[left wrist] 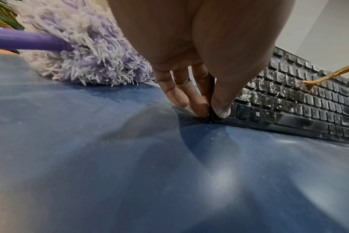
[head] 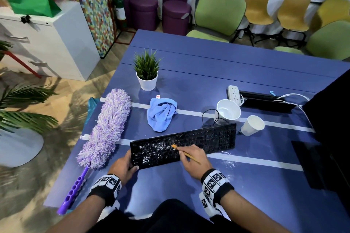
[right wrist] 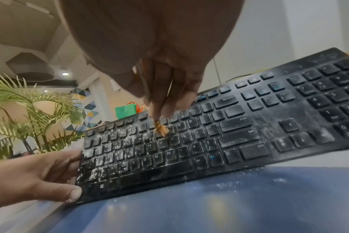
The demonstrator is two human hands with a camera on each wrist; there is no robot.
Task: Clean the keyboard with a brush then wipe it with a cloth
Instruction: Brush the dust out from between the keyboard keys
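Observation:
A black keyboard (head: pixel 198 141) (left wrist: pixel 301 100) (right wrist: pixel 219 141) lies on the blue table (head: pixel 217 73), its left half dusted with white powder. My left hand (head: pixel 124 164) (left wrist: pixel 199 97) (right wrist: pixel 40 176) grips its left end, thumb on the front corner. My right hand (head: pixel 193 159) (right wrist: pixel 165 97) pinches a thin yellow brush (head: pixel 186 154) (left wrist: pixel 329 75) (right wrist: pixel 160 127); its bristles touch the keys near the keyboard's middle. A crumpled blue cloth (head: pixel 162 113) lies behind the keyboard, untouched.
A purple fluffy duster (head: pixel 106 130) (left wrist: pixel 86 52) lies left of the keyboard. Two white paper cups (head: pixel 228 109) (head: pixel 252 125) lie tipped at the back right, near a power strip (head: pixel 234 92). A potted plant (head: pixel 147 73) stands farther back. White powder speckles the table in front.

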